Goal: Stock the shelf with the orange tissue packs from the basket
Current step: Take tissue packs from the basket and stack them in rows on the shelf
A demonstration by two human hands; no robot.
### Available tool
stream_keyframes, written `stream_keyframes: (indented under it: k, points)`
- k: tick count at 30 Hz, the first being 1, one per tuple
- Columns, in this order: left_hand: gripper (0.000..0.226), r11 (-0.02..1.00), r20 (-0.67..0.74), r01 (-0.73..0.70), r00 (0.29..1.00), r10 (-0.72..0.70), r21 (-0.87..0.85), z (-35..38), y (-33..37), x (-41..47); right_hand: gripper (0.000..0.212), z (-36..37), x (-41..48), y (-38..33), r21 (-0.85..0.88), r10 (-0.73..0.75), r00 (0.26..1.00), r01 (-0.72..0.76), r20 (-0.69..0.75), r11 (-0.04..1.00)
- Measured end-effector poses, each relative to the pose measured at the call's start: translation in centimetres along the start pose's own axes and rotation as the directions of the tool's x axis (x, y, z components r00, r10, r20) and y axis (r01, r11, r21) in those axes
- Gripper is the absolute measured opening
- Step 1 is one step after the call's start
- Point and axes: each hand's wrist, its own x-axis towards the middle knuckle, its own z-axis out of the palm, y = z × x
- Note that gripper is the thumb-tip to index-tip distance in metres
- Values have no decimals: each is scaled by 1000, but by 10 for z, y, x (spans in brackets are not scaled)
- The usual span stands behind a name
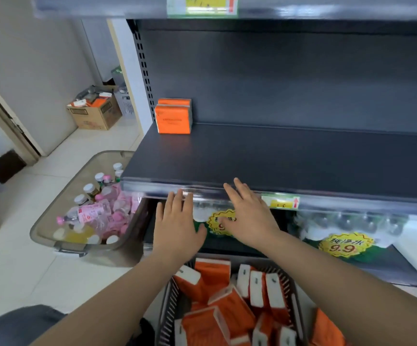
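Two orange tissue packs [173,118] stand upright, one behind the other, at the far left of the dark shelf [277,156]. A dark basket [168,303] at the bottom holds several orange and white tissue packs [230,308]. My left hand [177,226] and my right hand [246,213] hover side by side, palms down with straight fingers, in front of the shelf's front edge and above the basket. Both hands hold nothing.
A clear bin [52,236] of bottles stands on the floor at the left. A cardboard box [95,113] sits farther back by the wall. Packs of water bottles with yellow price signs [344,245] fill the lower shelf. Another shelf edge [227,8] runs overhead.
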Motion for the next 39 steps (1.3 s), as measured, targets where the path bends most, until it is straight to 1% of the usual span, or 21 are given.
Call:
stream_keyframes:
  k: [5, 12, 14, 18, 21, 24, 26, 32, 35, 37, 39]
  points:
    - [79, 997, 53, 66, 997, -63, -47, 22, 1, -34, 79, 24, -34, 9, 41, 0, 999, -2, 44, 999]
    - [78, 993, 183, 102, 979, -91, -52, 65, -3, -71, 81, 68, -61, 29, 91, 36, 988, -50, 153, 995]
    - [74, 990, 224, 120, 969, -101, -70, 77, -5, -79, 80, 81, -66, 34, 98, 58, 982, -76, 179, 992]
    - [63, 975, 258, 183, 955, -145, -129, 98, -11, -94, 75, 102, -74, 43, 97, 98, 967, -123, 234, 988]
    - [60, 968, 352, 239, 914, -200, -71, 114, -18, -103, 69, 117, -77, 49, 95, 114, 959, -143, 259, 985]
    - [55, 972, 400, 232, 893, -204, -22, 128, -28, -109, 65, 127, -78, 55, 90, 121, 956, -150, 266, 985]
    - [55, 966, 457, 258, 860, -227, -5, 142, -38, -113, 65, 140, -76, 58, 82, 138, 942, -171, 306, 982]
    - [53, 948, 600, 318, 761, -245, -16, 173, -52, -119, 61, 167, -71, 61, 47, 211, 879, -255, 428, 966]
    - [56, 948, 646, 318, 725, -239, -6, 186, -57, -119, 60, 175, -67, 59, 39, 211, 862, -257, 462, 966]
    - [58, 943, 671, 334, 697, -252, 8, 195, -59, -117, 56, 180, -62, 59, 35, 212, 850, -260, 482, 965]
    - [55, 938, 698, 345, 668, -258, 17, 204, -63, -114, 49, 188, -56, 61, 31, 225, 845, -273, 486, 961]
